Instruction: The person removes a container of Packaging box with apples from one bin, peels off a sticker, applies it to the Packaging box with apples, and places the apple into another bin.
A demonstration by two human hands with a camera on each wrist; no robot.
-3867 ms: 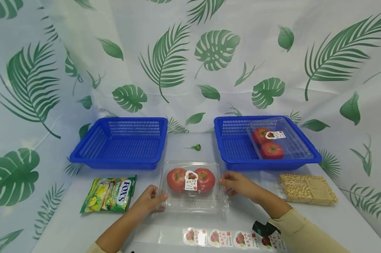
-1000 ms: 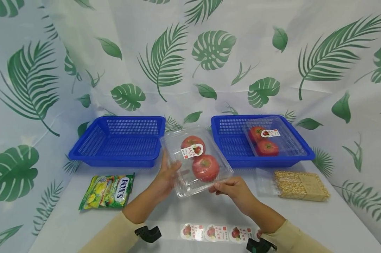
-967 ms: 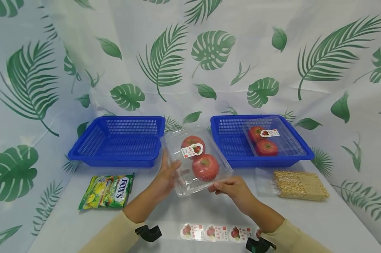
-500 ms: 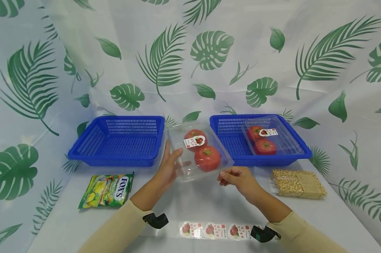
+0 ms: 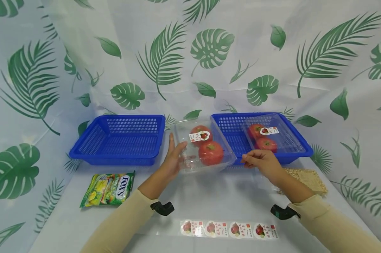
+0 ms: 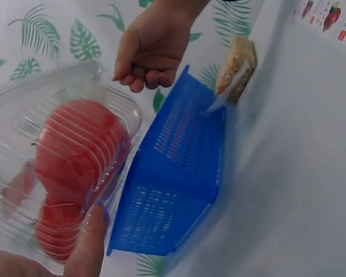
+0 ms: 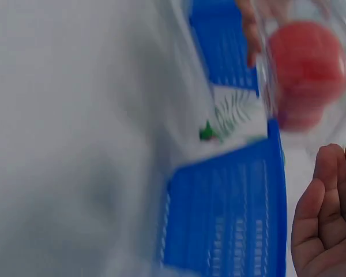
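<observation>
My left hand grips a clear plastic clamshell box by its left side, with the box raised and tilted above the table. Inside are two red apples, and a white label is stuck on the lid. My right hand is apart from the box, just right of it, before the front rim of the right blue basket. Its fingers are loosely bent with nothing between them, as the left wrist view also shows. A similar labelled apple box leans in that basket.
Another blue basket stands at the left. A green Fox's candy bag lies in front of it. A bag of corn kernels is partly behind my right forearm. A strip of apple stickers lies at the front. The right wrist view shows a small green lollipop.
From the table the box was lifted and turned, then carried up and right toward the right basket. My right hand has let go of its corner and moved right; the left keeps hold.
</observation>
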